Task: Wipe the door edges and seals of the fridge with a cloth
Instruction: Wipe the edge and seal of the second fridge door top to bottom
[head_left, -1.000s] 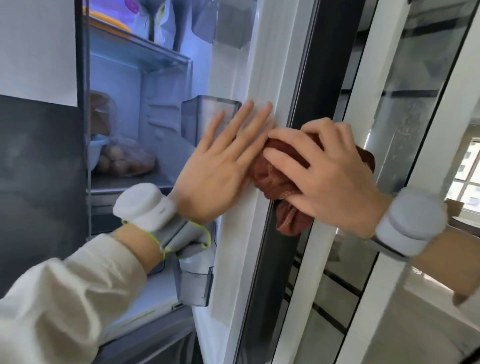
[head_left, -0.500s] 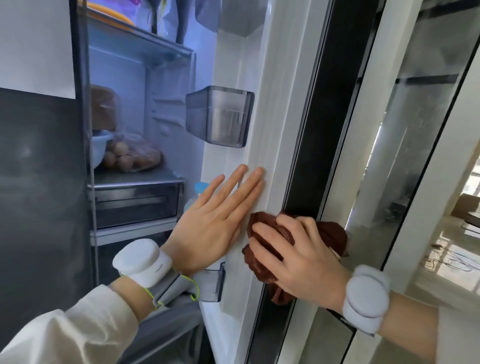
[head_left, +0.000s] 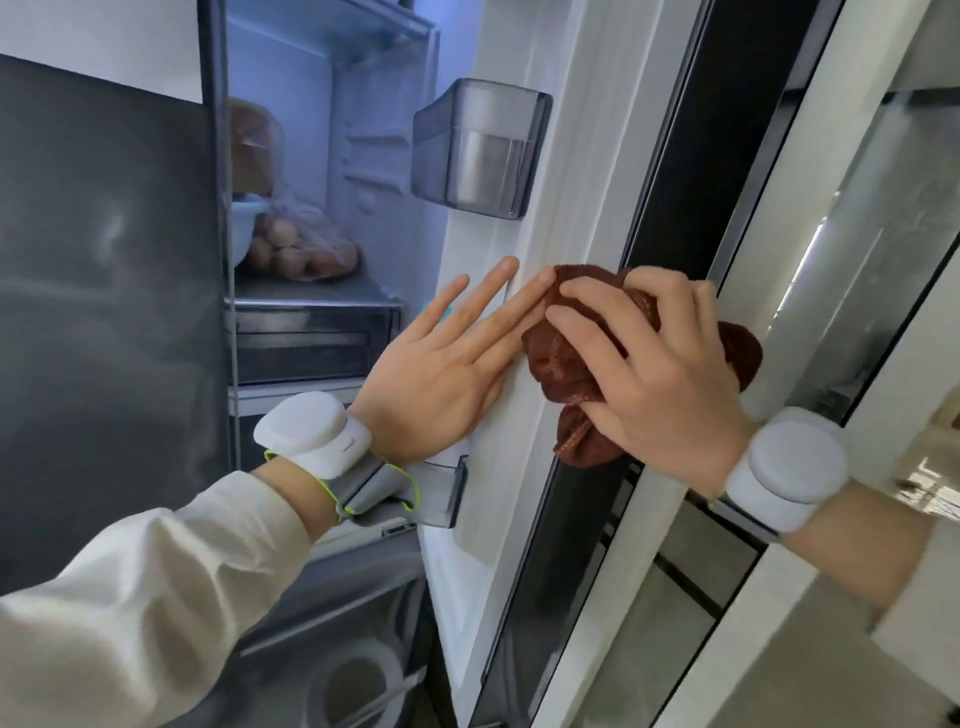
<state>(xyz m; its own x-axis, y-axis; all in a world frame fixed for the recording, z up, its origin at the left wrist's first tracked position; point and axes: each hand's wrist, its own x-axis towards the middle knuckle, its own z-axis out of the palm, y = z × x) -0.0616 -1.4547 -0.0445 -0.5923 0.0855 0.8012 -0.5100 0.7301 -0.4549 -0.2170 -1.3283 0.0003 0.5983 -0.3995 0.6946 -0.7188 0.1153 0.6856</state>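
Observation:
The fridge door stands open, and its white seal and edge (head_left: 582, 171) run up the middle of the view. My right hand (head_left: 654, 374) grips a bunched dark red cloth (head_left: 558, 364) and presses it against that seal. My left hand (head_left: 441, 374) lies flat on the inner door panel just left of the cloth, fingers straight and spread. The cloth's lower folds hang below my right palm, and its right end pokes out past the door's dark outer edge (head_left: 696, 156).
A clear door bin (head_left: 478, 150) juts out above my hands, and another bin (head_left: 441, 493) sits under my left wrist. The lit fridge interior holds a bag of eggs (head_left: 296, 244) on a shelf and drawers below. A white-framed glass partition (head_left: 779, 218) stands close on the right.
Both hands slid down the door from beside the upper bin to well below it. My right hand with the cloth, lower than the left half a second ago, is level with it again.

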